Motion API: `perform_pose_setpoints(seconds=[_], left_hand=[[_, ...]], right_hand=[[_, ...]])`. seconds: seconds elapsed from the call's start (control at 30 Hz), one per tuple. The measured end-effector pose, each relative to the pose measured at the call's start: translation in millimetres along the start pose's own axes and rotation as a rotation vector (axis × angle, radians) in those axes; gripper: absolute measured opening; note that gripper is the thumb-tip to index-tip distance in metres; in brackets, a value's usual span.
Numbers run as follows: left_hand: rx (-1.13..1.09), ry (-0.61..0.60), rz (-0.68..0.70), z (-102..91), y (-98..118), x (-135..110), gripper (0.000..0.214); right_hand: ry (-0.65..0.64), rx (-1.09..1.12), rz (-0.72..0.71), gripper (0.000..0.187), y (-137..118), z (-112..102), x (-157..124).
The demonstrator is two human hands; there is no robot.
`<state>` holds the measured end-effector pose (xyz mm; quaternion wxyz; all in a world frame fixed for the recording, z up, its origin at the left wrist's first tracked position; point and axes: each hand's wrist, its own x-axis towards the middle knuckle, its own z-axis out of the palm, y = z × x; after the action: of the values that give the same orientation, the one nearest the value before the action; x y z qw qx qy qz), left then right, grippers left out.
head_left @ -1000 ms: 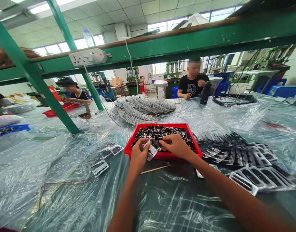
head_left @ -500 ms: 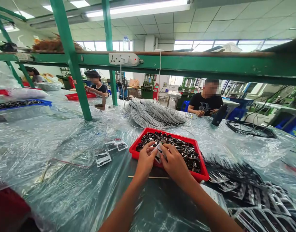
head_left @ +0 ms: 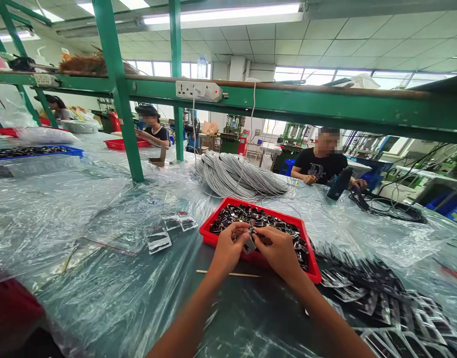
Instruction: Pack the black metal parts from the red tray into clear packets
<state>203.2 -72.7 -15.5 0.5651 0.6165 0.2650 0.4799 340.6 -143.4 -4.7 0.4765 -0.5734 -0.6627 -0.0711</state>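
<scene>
Both hands meet over the near edge of a red tray (head_left: 213,239) heaped with small black-and-silver parts (head_left: 235,215). My left hand (head_left: 232,244) is closed, thumb and fingertips pinching a small clear plastic piece (head_left: 249,245). From the other side my right hand (head_left: 275,244) grips the same piece, its fingers bent around the top. A small dark bit shows between the fingertips, too small to name. Behind the wrists a thin wooden stick (head_left: 228,273) lies on the plastic-covered table.
Several clear packs with black contents (head_left: 385,293) spread at the right. Flat clear packs (head_left: 159,241) lie left of the tray. A grey cable coil (head_left: 239,174) sits behind it. Across the table a person (head_left: 319,159) sits beside a dark bottle (head_left: 340,183). A green shelf frame (head_left: 127,114) stands ahead.
My fingers have shifted on the clear piece, which now hangs lower between them. The view has tilted slightly. The person opposite has stretched a hand toward the black cable.
</scene>
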Motion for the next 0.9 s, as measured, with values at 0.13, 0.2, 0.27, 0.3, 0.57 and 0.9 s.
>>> perform_pose_setpoints(seconds=[0.13,0.2,0.27,0.3,0.57,0.9], left_hand=[[0.188,0.120,-0.003,1.4,-8.3,-0.1,0.018],[0.248,0.206,-0.014,-2.1,-10.7,2.1,0.015],[0.253,0.274,-0.038,-6.7,-12.2,5.1,0.013],[0.235,0.281,-0.052,-8.7,-12.7,6.3,0.013],[-0.033,0.104,-0.137,-5.3,-11.4,1.9,0.033],[-0.447,-0.032,-0.295,2.6,-2.4,-1.9,0.042]], right_hand=[[0.030,-0.061,-0.004,0.018,-0.8,5.3,-3.7],[0.050,-0.064,-0.003,0.019,-0.7,4.0,-3.5],[0.078,-0.088,0.025,0.019,3.0,-0.7,-1.1],[0.092,-0.118,0.049,0.020,6.1,-3.7,0.6],[-0.026,-0.330,-0.230,0.033,6.5,0.8,-2.1],[0.035,-0.407,-0.401,0.036,17.7,1.1,-6.1]])
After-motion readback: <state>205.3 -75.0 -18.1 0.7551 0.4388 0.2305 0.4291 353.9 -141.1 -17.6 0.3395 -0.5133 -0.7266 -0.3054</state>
